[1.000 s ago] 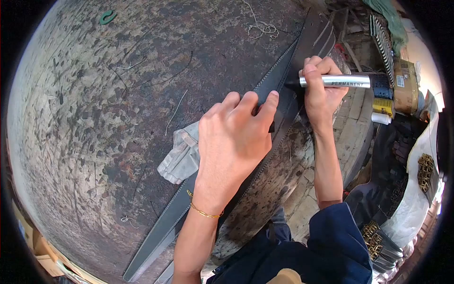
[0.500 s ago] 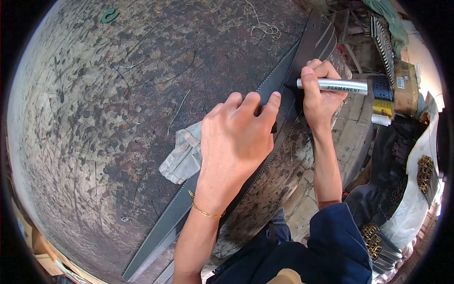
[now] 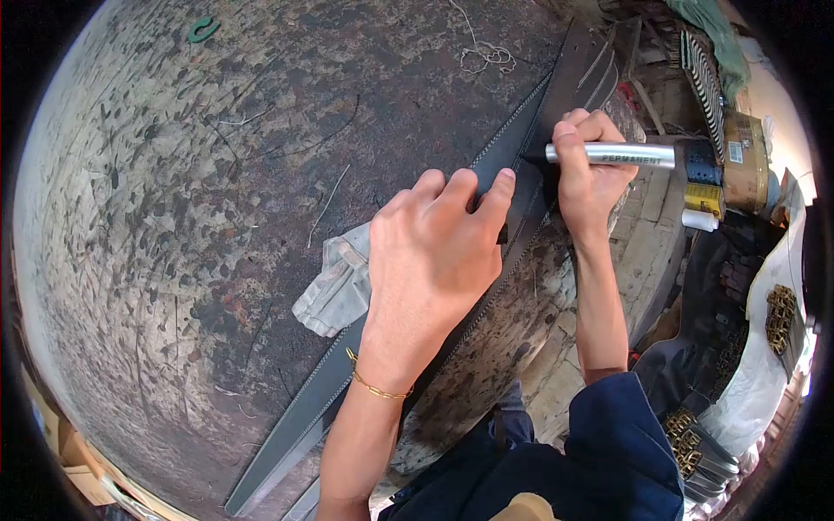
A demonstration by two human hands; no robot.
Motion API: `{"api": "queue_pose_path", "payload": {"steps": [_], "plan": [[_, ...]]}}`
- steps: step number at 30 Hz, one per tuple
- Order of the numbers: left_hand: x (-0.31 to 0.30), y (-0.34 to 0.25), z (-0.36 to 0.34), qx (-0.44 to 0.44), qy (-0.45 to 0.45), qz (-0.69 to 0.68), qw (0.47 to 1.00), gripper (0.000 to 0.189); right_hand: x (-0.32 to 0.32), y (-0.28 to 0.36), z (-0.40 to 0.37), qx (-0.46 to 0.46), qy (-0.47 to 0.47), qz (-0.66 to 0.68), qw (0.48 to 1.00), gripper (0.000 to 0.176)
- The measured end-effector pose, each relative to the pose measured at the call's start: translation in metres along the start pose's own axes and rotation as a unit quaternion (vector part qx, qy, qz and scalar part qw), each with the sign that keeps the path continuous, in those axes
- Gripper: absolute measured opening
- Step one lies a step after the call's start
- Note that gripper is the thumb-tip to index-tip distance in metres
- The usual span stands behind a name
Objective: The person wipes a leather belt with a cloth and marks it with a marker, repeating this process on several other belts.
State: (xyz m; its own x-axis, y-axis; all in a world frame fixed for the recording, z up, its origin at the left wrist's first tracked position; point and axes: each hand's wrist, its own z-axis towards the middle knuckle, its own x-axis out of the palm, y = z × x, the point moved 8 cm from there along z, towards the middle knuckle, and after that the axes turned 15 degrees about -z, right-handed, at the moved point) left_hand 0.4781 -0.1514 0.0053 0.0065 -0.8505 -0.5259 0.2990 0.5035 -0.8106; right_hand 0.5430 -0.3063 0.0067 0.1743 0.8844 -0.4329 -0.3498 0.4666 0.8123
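Note:
In my right hand [image 3: 591, 169] is a silver marker [image 3: 638, 155] labelled PERMANENT, its black tip end against the dark stitched straps. My left hand [image 3: 439, 234] presses down on the straps with its fingers curled; a small black piece shows beside its index finger, and what lies under the palm is hidden. A grey cloth [image 3: 334, 291] pokes out on the left of that hand. Long dark straps [image 3: 291, 443] with light stitching along their edges run diagonally from lower left to upper right, beneath both hands.
Around the straps is a mottled, worn work surface [image 3: 174, 217]. A green curved piece [image 3: 203, 30] and tangled string [image 3: 488, 59] lie at its far side. On the right are a cardboard box [image 3: 745, 156], a white spool [image 3: 699, 220], and metal buckles [image 3: 682, 443] on straps.
The marker has rolled or tilted very slightly in my right hand. My left hand stays in the same place.

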Motion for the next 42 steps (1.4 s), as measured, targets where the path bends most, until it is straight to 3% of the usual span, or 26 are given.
{"api": "queue_pose_path", "payload": {"steps": [3, 14, 16, 17, 19, 29, 32, 34, 42], "plan": [[0.001, 0.001, -0.001, 0.003, -0.003, 0.001, 1.000, 0.048, -0.007, -0.008, 0.002, 0.026, -0.035, -0.001, 0.999, 0.029], [0.000, 0.001, -0.001, 0.003, -0.004, 0.002, 1.000, 0.048, -0.003, -0.004, 0.002, 0.000, -0.008, -0.027, 1.000, 0.029], [0.000, 0.000, -0.001, 0.005, -0.005, 0.001, 1.000, 0.048, -0.012, -0.025, 0.003, 0.098, -0.044, 0.102, 0.989, 0.029], [0.000, 0.001, -0.001, 0.005, -0.004, 0.001, 1.000, 0.047, -0.011, -0.024, 0.003, 0.098, -0.043, 0.101, 0.989, 0.029], [0.000, 0.001, -0.001, 0.006, -0.006, 0.002, 1.000, 0.047, -0.008, -0.006, 0.006, 0.013, -0.043, 0.006, 0.999, 0.029], [0.001, 0.001, -0.001, 0.005, -0.004, 0.006, 1.000, 0.045, -0.002, -0.004, 0.008, 0.004, -0.015, -0.042, 0.999, 0.030], [0.000, 0.001, -0.001, 0.006, -0.006, 0.008, 1.000, 0.045, -0.004, -0.009, 0.009, 0.010, -0.016, -0.024, 1.000, 0.030], [0.000, 0.000, -0.001, 0.006, -0.007, 0.004, 1.000, 0.045, -0.010, -0.024, 0.010, 0.066, -0.014, 0.049, 0.997, 0.029], [-0.001, 0.000, -0.001, 0.000, -0.006, 0.000, 1.000, 0.045, 0.000, -0.005, 0.007, 0.008, 0.002, -0.005, 1.000, 0.028]]}}
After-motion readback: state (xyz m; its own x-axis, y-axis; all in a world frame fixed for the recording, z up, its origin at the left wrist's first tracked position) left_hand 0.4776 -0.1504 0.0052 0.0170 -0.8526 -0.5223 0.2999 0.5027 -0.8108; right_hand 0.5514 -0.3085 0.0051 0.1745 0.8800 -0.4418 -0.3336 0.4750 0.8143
